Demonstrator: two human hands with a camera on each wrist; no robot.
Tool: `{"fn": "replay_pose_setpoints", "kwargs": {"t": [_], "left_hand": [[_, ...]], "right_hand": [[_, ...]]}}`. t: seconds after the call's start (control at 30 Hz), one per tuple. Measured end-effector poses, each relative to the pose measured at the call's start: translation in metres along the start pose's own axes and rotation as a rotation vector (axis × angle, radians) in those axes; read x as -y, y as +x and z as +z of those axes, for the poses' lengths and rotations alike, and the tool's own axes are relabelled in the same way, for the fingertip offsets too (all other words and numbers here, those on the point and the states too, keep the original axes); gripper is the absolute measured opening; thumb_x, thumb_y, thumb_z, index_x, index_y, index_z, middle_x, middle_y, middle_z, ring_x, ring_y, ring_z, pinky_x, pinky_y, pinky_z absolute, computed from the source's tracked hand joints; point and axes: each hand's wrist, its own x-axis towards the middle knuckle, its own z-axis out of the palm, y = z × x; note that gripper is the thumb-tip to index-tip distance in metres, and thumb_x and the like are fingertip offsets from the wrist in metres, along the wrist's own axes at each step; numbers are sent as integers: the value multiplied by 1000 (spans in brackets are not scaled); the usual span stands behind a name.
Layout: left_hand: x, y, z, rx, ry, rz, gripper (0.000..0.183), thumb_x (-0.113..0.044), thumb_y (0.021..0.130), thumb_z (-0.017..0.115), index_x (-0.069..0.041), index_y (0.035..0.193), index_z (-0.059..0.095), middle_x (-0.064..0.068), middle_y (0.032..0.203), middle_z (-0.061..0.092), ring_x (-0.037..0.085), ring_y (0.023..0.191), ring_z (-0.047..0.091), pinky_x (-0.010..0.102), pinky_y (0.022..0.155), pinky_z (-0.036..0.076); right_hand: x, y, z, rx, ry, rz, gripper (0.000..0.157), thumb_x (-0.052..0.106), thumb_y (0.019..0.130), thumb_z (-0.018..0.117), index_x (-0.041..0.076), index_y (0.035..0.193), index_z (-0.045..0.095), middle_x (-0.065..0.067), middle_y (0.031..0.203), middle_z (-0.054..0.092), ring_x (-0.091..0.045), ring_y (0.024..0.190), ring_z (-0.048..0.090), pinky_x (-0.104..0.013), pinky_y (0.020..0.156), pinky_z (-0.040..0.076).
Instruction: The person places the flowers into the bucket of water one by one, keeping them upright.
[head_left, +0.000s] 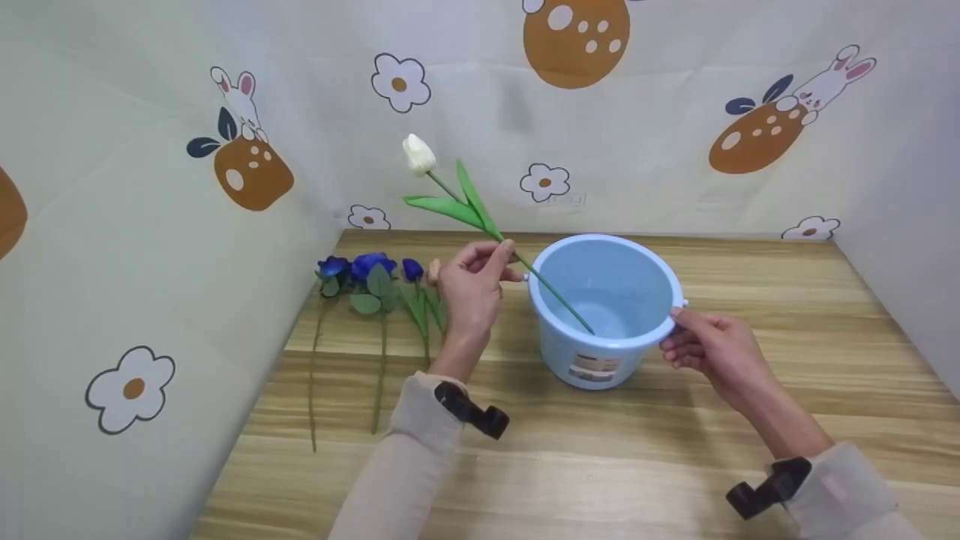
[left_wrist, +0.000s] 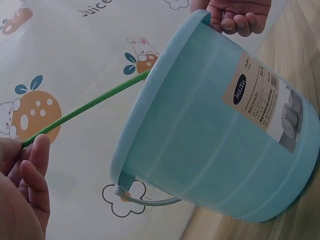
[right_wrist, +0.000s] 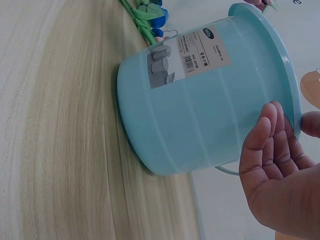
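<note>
Tulip, white, single: green stem, two green leaves; held aslant, bloom up and to the left, lower stem end within the mouth of the bucket. Contact between the stem end and the inner wall: cannot be told.

Left hand: thumb and fingers pinching the stem just below the leaves.

Bucket: light blue plastic, upright, with raised rim, printed paper label on the near side and slim handle hanging down.

Right hand: gripping the bucket's right edge, thumb at the rim, other fingers bent beneath it by the outer wall.

Left of the bucket, laid in a row: two blue roses on long stems; one blue tulip with green leaves; one pinkish bloom, partly hidden behind the left hand.

Support: wood-grain tabletop.

Surround: pale sheeting printed with rabbits, orange fruit and white flowers.

Worn: light sleeves, a black device at each wrist.
</note>
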Motion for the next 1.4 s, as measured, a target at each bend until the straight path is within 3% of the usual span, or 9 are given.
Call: {"fn": "replay_pose_setpoints", "kwargs": {"t": [0.37, 0.7, 1.0, 1.17, 1.4], "left_hand": [[1, -4, 6, 45, -22, 24, 10, -7, 94, 80, 2, 96, 78, 8, 83, 78, 10, 53, 60, 18, 53, 49], [4, -6, 10, 82, 98, -2, 12, -16, 94, 81, -6, 99, 80, 7, 90, 78, 10, 61, 58, 18, 56, 47], [4, -8, 15, 89, 186, -23, 12, -20, 95, 82, -10, 101, 82, 5, 92, 78, 25, 76, 67, 21, 62, 54], [2, -11, 19, 106, 219, -7, 11, -21, 94, 82, -11, 100, 83, 4, 90, 79, 13, 67, 61, 19, 59, 51], [3, -12, 21, 108, 229, 17, 11, -20, 94, 82, -9, 97, 83, 4, 86, 79, 10, 59, 57, 18, 53, 45]], "right_hand": [[-1, 0, 0, 10, 9, 3, 29, 25, 107, 64, 12, 85, 78, -2, 74, 75, -13, 66, 72, -25, 67, 63], [-1, 1, -1, 15, 4, 6, 27, 25, 107, 65, 13, 86, 78, -2, 75, 75, -13, 67, 72, -25, 67, 63], [0, 1, -1, 7, 10, 13, 28, 24, 107, 64, 13, 86, 78, -2, 74, 75, -13, 66, 72, -25, 67, 63], [0, 1, -1, 3, 6, 11, 27, 24, 106, 65, 13, 86, 78, -2, 74, 75, -13, 66, 72, -25, 66, 63], [-1, 1, -1, -6, -2, 8, 28, 24, 107, 65, 12, 85, 78, -2, 72, 75, -12, 65, 72, -25, 67, 63]]}}
